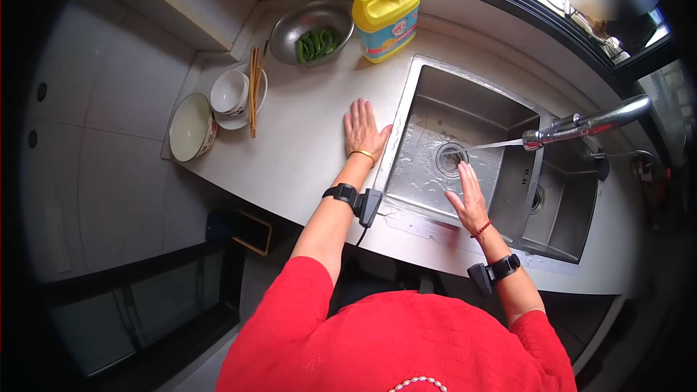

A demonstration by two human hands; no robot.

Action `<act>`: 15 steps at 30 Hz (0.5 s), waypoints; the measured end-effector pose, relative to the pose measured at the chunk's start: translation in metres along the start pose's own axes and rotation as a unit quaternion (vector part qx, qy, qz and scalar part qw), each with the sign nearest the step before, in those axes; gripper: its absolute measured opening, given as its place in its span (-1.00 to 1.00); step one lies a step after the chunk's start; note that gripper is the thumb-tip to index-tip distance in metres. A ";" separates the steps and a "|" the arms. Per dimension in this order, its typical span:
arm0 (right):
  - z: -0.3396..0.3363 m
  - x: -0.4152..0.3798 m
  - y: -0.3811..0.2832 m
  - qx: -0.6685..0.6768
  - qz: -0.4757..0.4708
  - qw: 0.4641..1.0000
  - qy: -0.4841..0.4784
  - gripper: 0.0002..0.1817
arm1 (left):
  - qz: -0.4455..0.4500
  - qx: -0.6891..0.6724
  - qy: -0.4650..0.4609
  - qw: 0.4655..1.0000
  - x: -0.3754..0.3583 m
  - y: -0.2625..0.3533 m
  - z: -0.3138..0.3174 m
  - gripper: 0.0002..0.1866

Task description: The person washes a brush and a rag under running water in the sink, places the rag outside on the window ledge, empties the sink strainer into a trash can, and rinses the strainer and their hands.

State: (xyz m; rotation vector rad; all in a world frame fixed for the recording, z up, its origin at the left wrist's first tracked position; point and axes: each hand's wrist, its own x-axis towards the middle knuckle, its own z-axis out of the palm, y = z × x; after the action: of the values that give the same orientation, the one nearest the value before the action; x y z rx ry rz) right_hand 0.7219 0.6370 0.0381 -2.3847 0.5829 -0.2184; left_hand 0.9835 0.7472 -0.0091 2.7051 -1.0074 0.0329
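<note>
Flat and empty, the left hand (361, 129) lay palm down with fingers spread on the pale countertop (305, 152), just beside the left rim of the steel sink (428, 80), apparently bracing the person as they leaned toward the basin. Across the rim, the right hand (468, 199) reached into the sink with its fingers extended and close together, holding nothing, poised just below the stream of water (494, 145) that ran from the faucet (588, 125) toward the drain (450, 158); the wet basin floor glistened around it. Whether the water touched the fingertips could not be told from the head view. Both wrists carried dark strapped devices, and the person wore red sleeves.

Farther back on the counter, well apart from either hand, a metal bowl (290, 25) held green vegetables (317, 43), seemingly set within reach of the sink for rinsing. A yellow pump bottle (385, 18) stood upright beside it at the sink's far corner. To the left, a white cup (229, 92) rested on a saucer with chopsticks (253, 91) laid across it, and a larger bowl (191, 127) leaned tilted near the counter's edge. A second, smaller basin (559, 203) sat to the right of the main one.
</note>
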 end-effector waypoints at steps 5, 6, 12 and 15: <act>-0.045 0.012 0.059 0.548 0.281 0.774 0.148 -0.68 | 0.155 -0.230 -0.176 0.945 0.007 0.163 0.067 -0.30; -0.050 0.020 0.067 0.628 0.272 0.714 0.147 -0.71 | 0.058 -0.439 -0.257 0.859 0.002 0.180 0.065 -0.40; -0.037 0.076 0.086 0.838 0.180 0.497 0.135 -0.87 | -0.055 -0.803 -0.410 0.429 0.005 0.212 0.032 -0.73; -0.004 0.081 0.110 0.897 0.092 0.433 0.010 -0.86 | -0.102 -0.755 -0.361 0.538 0.002 0.220 0.008 -0.76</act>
State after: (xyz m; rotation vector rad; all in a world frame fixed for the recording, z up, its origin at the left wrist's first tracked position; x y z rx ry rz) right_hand 0.7540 0.5225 -0.0291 -0.1543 0.2200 -0.4347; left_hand 0.8424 0.5837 0.0341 1.0099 -0.3330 -1.3742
